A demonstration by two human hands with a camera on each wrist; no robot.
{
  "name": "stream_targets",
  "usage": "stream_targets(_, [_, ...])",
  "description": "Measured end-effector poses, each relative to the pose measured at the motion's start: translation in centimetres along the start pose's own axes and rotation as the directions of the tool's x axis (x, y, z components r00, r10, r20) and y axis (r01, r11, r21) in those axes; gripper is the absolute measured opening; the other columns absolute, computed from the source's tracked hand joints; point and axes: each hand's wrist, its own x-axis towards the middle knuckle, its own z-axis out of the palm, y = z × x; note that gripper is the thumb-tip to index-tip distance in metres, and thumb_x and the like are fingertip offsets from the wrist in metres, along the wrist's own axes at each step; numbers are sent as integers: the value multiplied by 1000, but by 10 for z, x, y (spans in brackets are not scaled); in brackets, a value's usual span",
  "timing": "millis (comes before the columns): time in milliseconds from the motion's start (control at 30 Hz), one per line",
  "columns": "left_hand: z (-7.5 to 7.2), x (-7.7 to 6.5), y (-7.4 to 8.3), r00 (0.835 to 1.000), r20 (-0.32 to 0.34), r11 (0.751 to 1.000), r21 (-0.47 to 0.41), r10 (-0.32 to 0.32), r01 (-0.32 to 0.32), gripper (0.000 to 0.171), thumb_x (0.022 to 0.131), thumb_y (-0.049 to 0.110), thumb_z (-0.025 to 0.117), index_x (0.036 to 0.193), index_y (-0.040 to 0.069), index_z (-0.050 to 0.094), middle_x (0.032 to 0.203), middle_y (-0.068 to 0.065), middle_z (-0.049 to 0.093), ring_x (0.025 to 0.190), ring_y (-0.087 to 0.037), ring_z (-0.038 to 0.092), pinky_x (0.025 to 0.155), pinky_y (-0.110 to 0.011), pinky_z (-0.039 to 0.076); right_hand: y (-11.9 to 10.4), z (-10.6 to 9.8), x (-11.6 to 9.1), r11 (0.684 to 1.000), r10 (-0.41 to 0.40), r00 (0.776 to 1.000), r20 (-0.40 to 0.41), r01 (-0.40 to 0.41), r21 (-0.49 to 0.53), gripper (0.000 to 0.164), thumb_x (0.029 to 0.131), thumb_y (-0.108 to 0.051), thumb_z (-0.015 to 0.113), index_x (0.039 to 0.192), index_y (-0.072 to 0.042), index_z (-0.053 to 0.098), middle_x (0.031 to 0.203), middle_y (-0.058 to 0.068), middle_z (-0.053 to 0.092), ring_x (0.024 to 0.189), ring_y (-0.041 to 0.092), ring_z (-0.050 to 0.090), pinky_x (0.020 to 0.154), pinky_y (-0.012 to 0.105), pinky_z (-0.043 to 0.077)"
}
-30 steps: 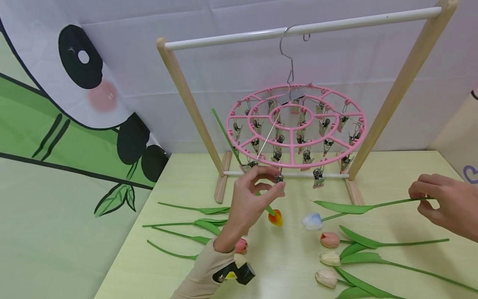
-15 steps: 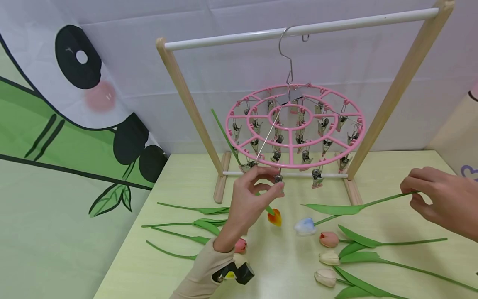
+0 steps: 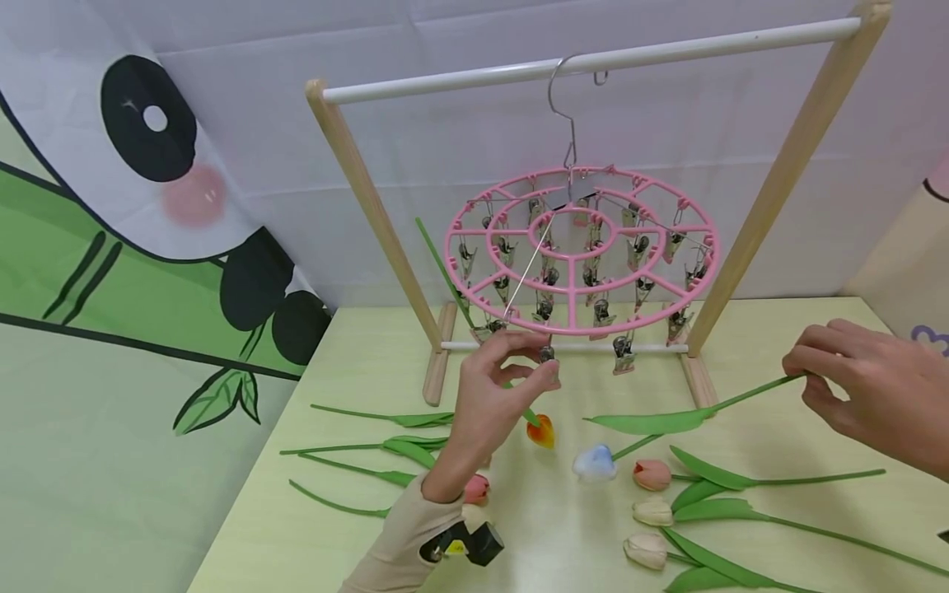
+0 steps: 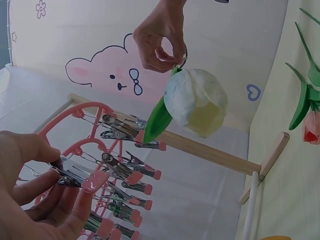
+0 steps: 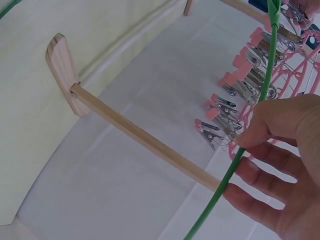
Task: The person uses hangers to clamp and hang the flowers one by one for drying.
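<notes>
A pink round clip hanger [image 3: 572, 296] hangs by its hook from a white rod. My left hand [image 3: 485, 403] pinches one of its metal clips [image 4: 80, 172], which has pink tips, between thumb and fingers at the hanger's near side. To the right, my right hand [image 3: 867, 379] pinches the green stem [image 5: 270, 70] of an artificial tulip. The tulip's white-and-blue bloom [image 3: 596, 464] points left and toward me, held in the air. Partly hidden behind my left hand is an orange tulip [image 3: 541, 431], its stem slanting up left past the hanger.
Wooden posts [image 3: 789, 173] carry the white rod [image 3: 460, 80] over the table. Several tulips lie on the left, partly under my left forearm. On the right lie a pink tulip [image 3: 652, 475] and two cream tulips [image 3: 645, 551]. Printed cloth hangs behind.
My right hand has moved left and slightly up, bringing the blue-and-white tulip left, its bloom a little lower. My left hand keeps its pinch on the clip. The view has shifted slightly.
</notes>
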Motion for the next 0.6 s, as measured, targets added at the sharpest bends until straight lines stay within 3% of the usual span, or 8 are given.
stream_targets(600, [2, 0, 4, 999, 0, 998, 45, -46, 46, 26, 86, 4, 67, 112, -2, 65, 110, -11, 59, 96, -23, 59, 82, -35, 55, -17, -14, 17, 996, -82, 997, -11, 82, -20, 48, 91, -22, 19, 70, -12, 60, 70, -3, 55, 60, 11, 43, 44, 25, 37])
